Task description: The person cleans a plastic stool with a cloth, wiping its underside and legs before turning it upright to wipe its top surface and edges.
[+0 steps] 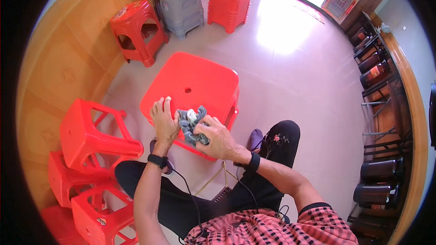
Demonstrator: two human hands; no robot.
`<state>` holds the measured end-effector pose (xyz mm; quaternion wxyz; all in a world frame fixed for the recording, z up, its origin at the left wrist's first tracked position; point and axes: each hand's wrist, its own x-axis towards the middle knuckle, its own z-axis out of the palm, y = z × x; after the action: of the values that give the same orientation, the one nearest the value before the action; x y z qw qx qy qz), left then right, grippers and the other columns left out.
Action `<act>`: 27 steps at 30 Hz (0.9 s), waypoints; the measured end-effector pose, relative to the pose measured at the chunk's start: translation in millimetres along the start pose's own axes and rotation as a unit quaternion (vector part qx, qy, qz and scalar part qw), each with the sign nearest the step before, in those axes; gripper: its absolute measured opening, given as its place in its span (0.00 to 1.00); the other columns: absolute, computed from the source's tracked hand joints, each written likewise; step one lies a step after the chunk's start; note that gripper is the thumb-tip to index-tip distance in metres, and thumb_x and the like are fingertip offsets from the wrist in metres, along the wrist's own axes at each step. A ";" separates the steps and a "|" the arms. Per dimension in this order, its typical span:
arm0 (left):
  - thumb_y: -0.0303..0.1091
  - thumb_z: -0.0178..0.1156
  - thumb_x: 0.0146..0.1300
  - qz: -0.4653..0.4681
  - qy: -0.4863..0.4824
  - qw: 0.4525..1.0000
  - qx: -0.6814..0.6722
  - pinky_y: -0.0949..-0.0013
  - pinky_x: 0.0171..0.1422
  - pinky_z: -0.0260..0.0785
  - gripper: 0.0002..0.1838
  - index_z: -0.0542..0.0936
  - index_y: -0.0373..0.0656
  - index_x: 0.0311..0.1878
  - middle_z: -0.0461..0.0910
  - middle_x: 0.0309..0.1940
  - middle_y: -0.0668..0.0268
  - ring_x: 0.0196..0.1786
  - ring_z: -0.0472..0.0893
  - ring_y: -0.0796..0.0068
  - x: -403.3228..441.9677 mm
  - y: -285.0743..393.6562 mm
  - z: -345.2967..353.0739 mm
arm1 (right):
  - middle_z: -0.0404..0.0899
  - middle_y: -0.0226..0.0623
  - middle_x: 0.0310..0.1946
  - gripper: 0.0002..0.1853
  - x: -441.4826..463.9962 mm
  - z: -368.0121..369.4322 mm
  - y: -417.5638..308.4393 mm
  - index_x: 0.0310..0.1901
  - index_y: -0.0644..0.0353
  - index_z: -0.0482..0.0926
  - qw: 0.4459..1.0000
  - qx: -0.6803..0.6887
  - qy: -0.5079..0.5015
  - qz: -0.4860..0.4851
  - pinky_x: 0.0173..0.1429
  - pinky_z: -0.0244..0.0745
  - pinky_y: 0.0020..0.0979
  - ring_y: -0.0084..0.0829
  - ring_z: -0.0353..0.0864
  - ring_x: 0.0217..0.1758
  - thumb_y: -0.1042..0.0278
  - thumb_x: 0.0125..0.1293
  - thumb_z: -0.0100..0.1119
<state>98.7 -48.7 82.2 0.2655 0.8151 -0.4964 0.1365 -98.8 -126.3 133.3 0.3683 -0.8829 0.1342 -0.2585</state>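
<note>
Central stool [195, 99] upright, seat [195, 79] up, right hand [218, 138] gripping cloth [185, 124] elongated fore-and-aft, left hand [165, 123] half-spread on seat.

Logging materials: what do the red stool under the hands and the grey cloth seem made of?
Red stool: probably moulded plastic, smooth-looking, given its even colour and rounded corners. Grey cloth: likely soft matte fabric, crumpled in folds; exact fibre unclear.

Pale glossy floor [309, 90] on my remote feed, glare [281, 27] at far part; on it I see middle red stool [197, 79], grey stool stack [181, 11], red stool stack [228, 4] just beside, patterned red stool [141, 51], more red stools [75, 131] at left
</note>
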 end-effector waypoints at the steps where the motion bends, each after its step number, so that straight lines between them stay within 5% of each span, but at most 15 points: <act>1: 0.36 0.62 0.56 0.006 -0.008 1.000 -0.003 0.49 0.68 0.53 0.30 0.69 0.37 0.61 0.67 0.58 0.50 0.63 0.64 0.49 1.3 1.5 -2.1 | 0.73 0.42 0.43 0.14 -1.6 -1.3 -4.5 0.37 0.57 0.77 1.000 0.000 0.001 0.003 0.47 0.73 0.42 0.47 0.74 0.44 0.72 0.46 0.66; 17: 0.37 0.58 0.60 -0.004 -0.042 0.999 0.034 0.45 0.65 0.54 0.25 0.71 0.37 0.59 0.67 0.54 0.47 0.60 0.64 0.46 -1.0 8.7 -3.3 | 0.70 0.40 0.44 0.16 -0.1 -14.4 -10.3 0.40 0.53 0.75 0.990 -0.018 -0.135 -0.032 0.43 0.76 0.43 0.44 0.72 0.44 0.69 0.48 0.68; 23: 0.35 0.56 0.59 -0.001 -0.035 0.999 0.006 0.45 0.66 0.53 0.25 0.71 0.36 0.59 0.67 0.55 0.46 0.61 0.64 0.46 0.1 14.0 -8.0 | 0.71 0.38 0.44 0.18 31.1 -57.4 32.6 0.42 0.48 0.77 0.985 -0.162 -0.058 -0.034 0.45 0.77 0.42 0.44 0.73 0.45 0.70 0.47 0.68; 27: 0.35 0.57 0.57 -0.017 -0.040 0.999 -0.007 0.44 0.66 0.52 0.26 0.72 0.36 0.59 0.67 0.55 0.45 0.61 0.64 0.45 1.1 18.9 -11.9 | 0.71 0.40 0.43 0.18 65.1 -80.8 71.0 0.44 0.49 0.76 0.974 -0.221 -0.026 0.052 0.47 0.76 0.45 0.46 0.74 0.45 0.68 0.50 0.67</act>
<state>83.0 -49.7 98.2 0.2532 0.8265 -0.4935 0.0958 -92.9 -250.3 153.5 0.1805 -0.9408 0.2237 -0.1797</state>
